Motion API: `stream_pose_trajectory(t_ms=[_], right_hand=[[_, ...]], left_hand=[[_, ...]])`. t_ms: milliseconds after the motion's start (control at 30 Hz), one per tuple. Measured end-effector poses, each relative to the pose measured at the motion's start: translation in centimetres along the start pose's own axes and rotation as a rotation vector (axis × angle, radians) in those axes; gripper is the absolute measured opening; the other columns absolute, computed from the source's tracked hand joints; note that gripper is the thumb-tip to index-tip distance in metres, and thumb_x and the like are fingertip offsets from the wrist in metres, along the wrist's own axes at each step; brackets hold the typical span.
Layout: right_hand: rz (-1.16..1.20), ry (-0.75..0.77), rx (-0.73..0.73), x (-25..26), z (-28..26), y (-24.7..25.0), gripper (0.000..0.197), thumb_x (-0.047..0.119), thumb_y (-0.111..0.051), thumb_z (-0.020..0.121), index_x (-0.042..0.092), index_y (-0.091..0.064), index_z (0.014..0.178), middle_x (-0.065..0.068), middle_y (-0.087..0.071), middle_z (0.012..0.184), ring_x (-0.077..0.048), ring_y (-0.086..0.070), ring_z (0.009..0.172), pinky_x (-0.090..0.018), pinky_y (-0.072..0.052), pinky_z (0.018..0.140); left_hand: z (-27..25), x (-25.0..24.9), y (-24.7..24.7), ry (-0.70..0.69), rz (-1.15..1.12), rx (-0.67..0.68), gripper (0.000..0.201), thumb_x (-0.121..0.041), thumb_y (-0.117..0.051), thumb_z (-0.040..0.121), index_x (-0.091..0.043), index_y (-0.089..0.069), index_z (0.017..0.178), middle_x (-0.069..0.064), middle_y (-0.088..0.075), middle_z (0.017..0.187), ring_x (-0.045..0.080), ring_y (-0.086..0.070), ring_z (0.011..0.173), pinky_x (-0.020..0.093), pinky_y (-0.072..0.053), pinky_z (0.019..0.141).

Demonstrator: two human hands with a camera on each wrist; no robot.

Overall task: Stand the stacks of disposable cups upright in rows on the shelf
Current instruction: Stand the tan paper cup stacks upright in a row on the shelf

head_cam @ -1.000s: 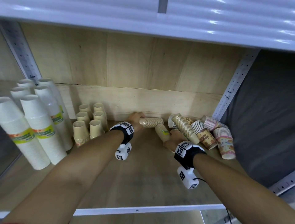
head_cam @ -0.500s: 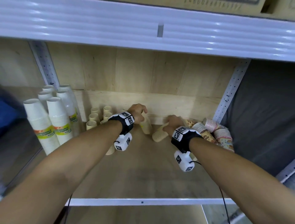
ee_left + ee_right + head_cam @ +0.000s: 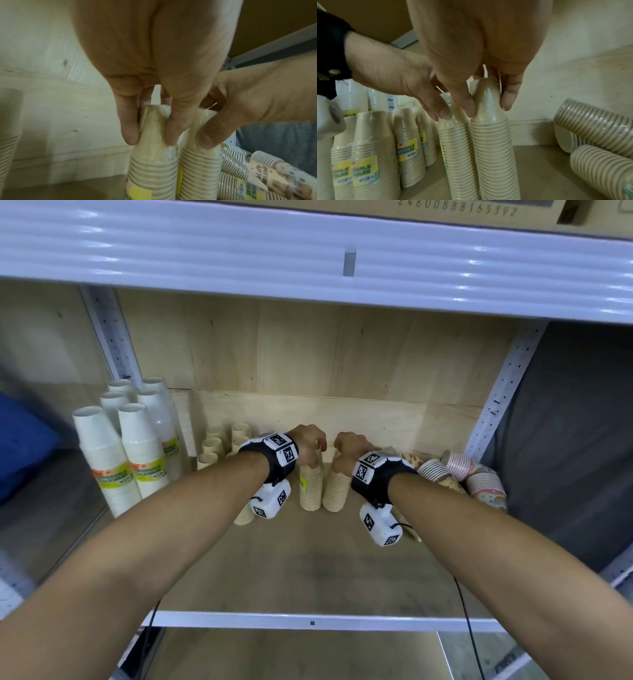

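Two tan wrapped cup stacks stand upright side by side mid-shelf, the left stack and the right stack. My left hand pinches the top of the left stack from above with thumb and fingers. My right hand grips the top of the right stack the same way. In the right wrist view the left stack stands touching it, with my left hand on top. Several tan stacks stand in rows just to the left.
Tall white cup stacks stand at the far left. Patterned and tan stacks lie on their sides at the right by the upright post; two lie close by. The upper shelf edge hangs overhead.
A second ago both tan stacks lay on their sides under my hands. Both hands have tipped them up, and they now stand upright next to each other.
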State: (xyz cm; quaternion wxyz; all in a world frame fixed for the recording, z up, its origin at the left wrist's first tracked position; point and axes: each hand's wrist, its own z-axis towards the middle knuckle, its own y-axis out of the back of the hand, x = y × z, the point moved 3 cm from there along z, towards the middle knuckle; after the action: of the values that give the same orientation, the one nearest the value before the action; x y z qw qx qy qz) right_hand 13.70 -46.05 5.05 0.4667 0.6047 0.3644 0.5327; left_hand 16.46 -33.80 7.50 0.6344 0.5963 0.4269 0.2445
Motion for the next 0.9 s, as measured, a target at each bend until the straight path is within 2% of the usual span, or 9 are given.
stream_pose_trajectory(t_ms=[100,267,400,467,567,633,700,800,900], right_hand=[[-0.012,0.036,0.010,-0.1,0.3,-0.4,0.038,0.015,-0.064,0.079,0.016,-0.055,0.116,-0.005,-0.060,0.113,-0.024,-0.061,0.098,-0.028,-0.043,0.068],[0.046,0.012,-0.042,-0.3,0.4,-0.2,0.037,0.026,-0.065,0.079,0.014,-0.055,0.113,-0.005,-0.059,0.106,-0.023,-0.060,0.087,-0.030,-0.051,0.071],[0.039,-0.022,-0.084,-0.3,0.7,-0.2,0.033,0.026,-0.064,0.077,0.014,-0.058,0.107,-0.006,-0.060,0.105,-0.022,-0.055,0.080,-0.027,-0.046,0.068],[0.010,-0.003,-0.070,-0.2,0.9,-0.2,0.031,0.022,-0.063,0.078,0.012,-0.060,0.108,-0.009,-0.061,0.111,-0.025,-0.058,0.086,-0.027,-0.045,0.068],[-0.049,0.065,-0.019,0.0,0.9,0.1,0.035,0.013,-0.058,0.086,0.008,-0.060,0.121,-0.010,-0.057,0.124,-0.029,-0.057,0.111,-0.029,-0.047,0.078],[-0.031,0.071,-0.015,-0.2,0.9,0.2,0.042,0.017,-0.059,0.087,0.012,-0.056,0.129,-0.009,-0.054,0.129,-0.027,-0.055,0.115,-0.029,-0.046,0.080],[0.012,0.048,-0.008,-0.4,1.1,0.2,0.047,0.027,-0.064,0.084,0.015,-0.053,0.128,-0.007,-0.054,0.126,-0.025,-0.057,0.108,-0.028,-0.043,0.074],[0.009,0.001,-0.014,-0.5,1.4,-0.1,0.045,0.037,-0.065,0.079,0.015,-0.055,0.116,-0.006,-0.055,0.114,-0.023,-0.053,0.089,-0.028,-0.042,0.069],[-0.016,0.025,-0.028,-0.2,1.5,-0.5,0.028,0.029,-0.061,0.078,0.013,-0.059,0.101,-0.010,-0.061,0.110,-0.024,-0.053,0.083,-0.027,-0.043,0.067]], left_hand=[[-0.2,0.1,-0.2,-0.003,-0.015,-0.008,0.047,-0.013,-0.074,0.083,-0.016,-0.059,0.127,0.006,-0.053,0.132,0.024,-0.056,0.114,0.027,-0.044,0.076],[-0.2,0.3,0.4,0.003,-0.082,-0.029,0.047,-0.015,-0.069,0.085,-0.022,-0.056,0.130,0.004,-0.051,0.133,0.021,-0.054,0.114,0.026,-0.042,0.079],[0.1,0.5,0.7,-0.014,-0.096,-0.034,0.040,-0.012,-0.067,0.086,-0.019,-0.062,0.126,0.006,-0.056,0.130,0.021,-0.057,0.111,0.025,-0.043,0.079],[0.2,0.6,0.7,-0.008,-0.082,-0.055,0.037,-0.017,-0.069,0.086,-0.017,-0.064,0.123,0.005,-0.055,0.129,0.022,-0.057,0.110,0.025,-0.043,0.079],[0.3,0.8,0.7,0.008,-0.092,-0.084,0.037,-0.027,-0.071,0.085,-0.015,-0.065,0.120,0.004,-0.052,0.126,0.021,-0.057,0.107,0.025,-0.044,0.077],[0.4,0.8,0.7,0.011,-0.107,-0.082,0.039,-0.029,-0.071,0.084,-0.017,-0.064,0.121,0.003,-0.053,0.125,0.019,-0.056,0.101,0.026,-0.043,0.076],[0.4,0.9,0.6,0.021,-0.131,-0.064,0.042,-0.029,-0.071,0.083,-0.021,-0.061,0.123,0.002,-0.054,0.124,0.018,-0.054,0.099,0.027,-0.043,0.076],[0.5,0.8,0.7,0.000,-0.112,-0.047,0.043,-0.023,-0.070,0.084,-0.020,-0.062,0.126,0.003,-0.054,0.128,0.021,-0.056,0.108,0.027,-0.044,0.081],[0.5,0.8,0.8,-0.012,-0.090,-0.059,0.039,-0.021,-0.070,0.085,-0.016,-0.065,0.123,0.004,-0.057,0.125,0.022,-0.058,0.108,0.026,-0.045,0.080]])
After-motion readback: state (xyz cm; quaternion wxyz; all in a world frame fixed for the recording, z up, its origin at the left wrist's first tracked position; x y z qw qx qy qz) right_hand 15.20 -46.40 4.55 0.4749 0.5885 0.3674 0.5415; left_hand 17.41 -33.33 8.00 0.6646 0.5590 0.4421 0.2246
